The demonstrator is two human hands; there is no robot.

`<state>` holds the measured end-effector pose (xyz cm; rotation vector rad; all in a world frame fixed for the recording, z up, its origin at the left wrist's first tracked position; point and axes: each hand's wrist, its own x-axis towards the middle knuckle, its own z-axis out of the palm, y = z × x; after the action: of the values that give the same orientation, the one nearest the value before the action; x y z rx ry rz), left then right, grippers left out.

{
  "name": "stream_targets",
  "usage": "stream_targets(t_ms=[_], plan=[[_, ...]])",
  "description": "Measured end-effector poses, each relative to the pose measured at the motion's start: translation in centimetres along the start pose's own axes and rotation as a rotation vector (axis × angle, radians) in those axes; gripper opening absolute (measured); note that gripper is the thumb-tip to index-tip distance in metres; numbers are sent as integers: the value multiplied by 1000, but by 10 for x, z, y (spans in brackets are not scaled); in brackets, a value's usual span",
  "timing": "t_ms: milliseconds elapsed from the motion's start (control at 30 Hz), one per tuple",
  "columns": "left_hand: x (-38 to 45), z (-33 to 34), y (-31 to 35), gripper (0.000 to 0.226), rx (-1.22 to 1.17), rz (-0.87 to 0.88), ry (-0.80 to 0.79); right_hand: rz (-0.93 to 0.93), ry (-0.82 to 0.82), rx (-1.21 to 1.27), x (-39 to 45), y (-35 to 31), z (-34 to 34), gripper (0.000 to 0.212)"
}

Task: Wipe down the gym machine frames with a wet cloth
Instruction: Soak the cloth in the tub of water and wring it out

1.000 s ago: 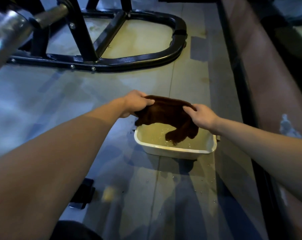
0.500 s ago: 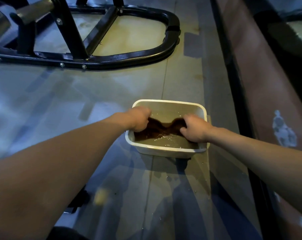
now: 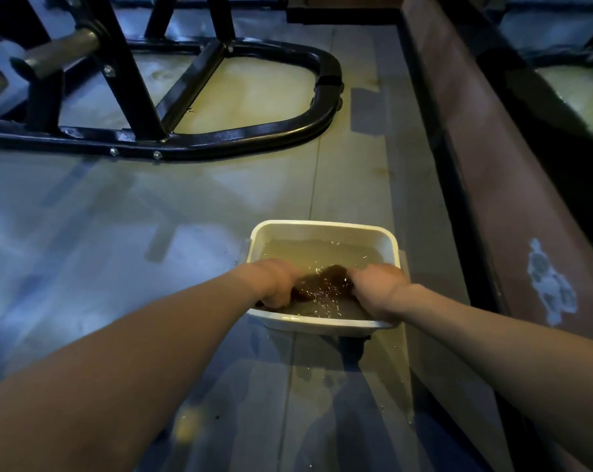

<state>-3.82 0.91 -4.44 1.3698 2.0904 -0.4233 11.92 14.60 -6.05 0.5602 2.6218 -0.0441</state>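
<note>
1. Head view: the left hand and the right hand each make a grip closed round one end of the dark cloth, fingers curled into the fabric and partly under the water.
2. Between the two hands the cloth lies bunched and submerged in the near half of the white tub, which stands on the floor.
3. Soaked, it will likely be limp, heavy and dripping — soft enough to wring, somewhat slick. Best taken at both ends, as now, and twisted over the tub.
4. Farther off, to the left, the black machine frame rests on the floor — well apart from the tub.
</note>
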Motion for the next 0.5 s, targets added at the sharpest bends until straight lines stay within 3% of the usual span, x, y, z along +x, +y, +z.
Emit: stream_targets(t_ms=[133,267,367,500], plan=[[-2,-22,-10,22,-295,-35,236,87,235,518,5,1,-10,15],[-5,-31,-10,27,-514,-45,476,147,375,820,10,-5,-23,24],[-6,-33,-11,28,-673,-56,597,172,453,965,8,-7,-24,29],[-5,-31,-15,25,-577,-80,594,201,427,951,8,-8,-22,32]])
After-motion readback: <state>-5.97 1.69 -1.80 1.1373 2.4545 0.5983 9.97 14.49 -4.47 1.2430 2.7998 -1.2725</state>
